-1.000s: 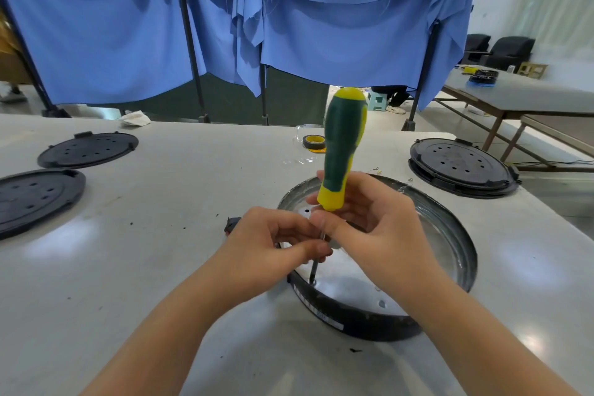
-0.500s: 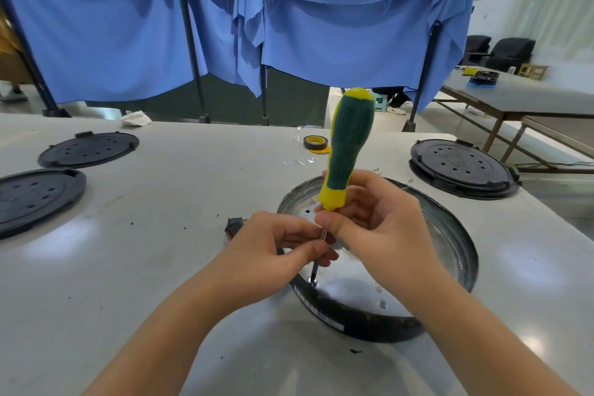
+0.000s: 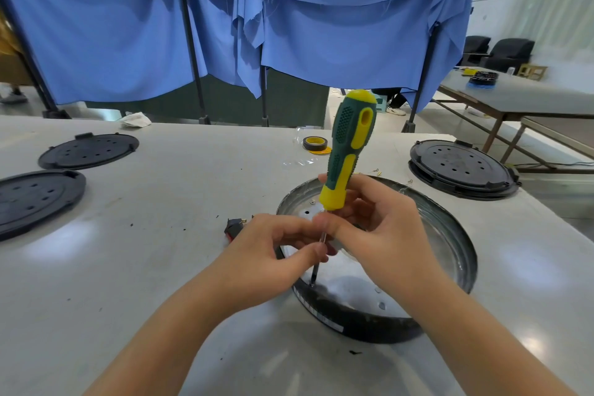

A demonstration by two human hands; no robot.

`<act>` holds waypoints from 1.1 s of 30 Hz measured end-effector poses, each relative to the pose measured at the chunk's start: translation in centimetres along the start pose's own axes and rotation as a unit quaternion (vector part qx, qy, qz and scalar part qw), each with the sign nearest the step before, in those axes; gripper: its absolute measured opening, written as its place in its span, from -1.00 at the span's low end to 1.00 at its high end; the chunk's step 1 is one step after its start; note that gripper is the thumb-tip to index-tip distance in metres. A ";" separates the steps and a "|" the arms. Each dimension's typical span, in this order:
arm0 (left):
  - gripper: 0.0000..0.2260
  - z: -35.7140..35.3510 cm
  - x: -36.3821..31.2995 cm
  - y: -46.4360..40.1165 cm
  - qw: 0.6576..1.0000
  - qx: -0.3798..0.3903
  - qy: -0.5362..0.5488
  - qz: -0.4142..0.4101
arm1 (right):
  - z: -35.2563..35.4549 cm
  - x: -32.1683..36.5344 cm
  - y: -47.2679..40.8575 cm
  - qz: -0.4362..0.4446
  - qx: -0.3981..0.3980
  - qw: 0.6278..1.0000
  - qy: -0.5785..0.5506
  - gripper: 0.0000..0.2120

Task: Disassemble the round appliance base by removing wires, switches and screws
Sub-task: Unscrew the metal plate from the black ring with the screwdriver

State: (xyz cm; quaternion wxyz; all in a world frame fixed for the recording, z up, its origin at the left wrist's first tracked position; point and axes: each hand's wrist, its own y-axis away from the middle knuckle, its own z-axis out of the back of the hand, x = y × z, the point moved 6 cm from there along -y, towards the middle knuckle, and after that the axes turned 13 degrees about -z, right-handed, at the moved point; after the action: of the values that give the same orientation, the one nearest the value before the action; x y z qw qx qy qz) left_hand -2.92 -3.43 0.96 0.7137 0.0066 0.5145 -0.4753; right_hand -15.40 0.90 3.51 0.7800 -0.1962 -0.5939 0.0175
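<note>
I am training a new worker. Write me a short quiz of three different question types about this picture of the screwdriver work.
1. True or false: the screwdriver tip rests inside the round base, near its front rim.
2. Which hand pinches the metal shaft? A) left hand B) right hand C) neither
3. Fill in: the roll of tape lies on the table ______ the base, farther from the person.

Key: 1 true; 2 A; 3 behind
</note>
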 end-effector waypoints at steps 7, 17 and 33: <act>-0.88 0.6 0.4 -0.1 0.998 -0.058 0.012 0.017 | -0.1 -0.1 -0.1 -0.005 0.022 0.999 -0.027 -0.64; -0.83 0.0 0.1 0.0 1.000 0.002 -0.004 0.003 | -0.2 -0.3 -0.1 -0.004 0.017 1.000 -0.023 -0.63; -0.88 0.0 0.1 0.0 1.000 -0.003 -0.004 0.005 | -0.2 -0.2 -0.1 -0.002 0.015 1.000 -0.016 -0.65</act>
State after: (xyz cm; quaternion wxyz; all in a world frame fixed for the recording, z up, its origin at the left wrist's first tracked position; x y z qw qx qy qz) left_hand -2.88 -3.51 0.87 0.7182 0.0050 0.5132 -0.4699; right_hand -15.31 0.71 3.27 0.7734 -0.1828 -0.6063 0.0285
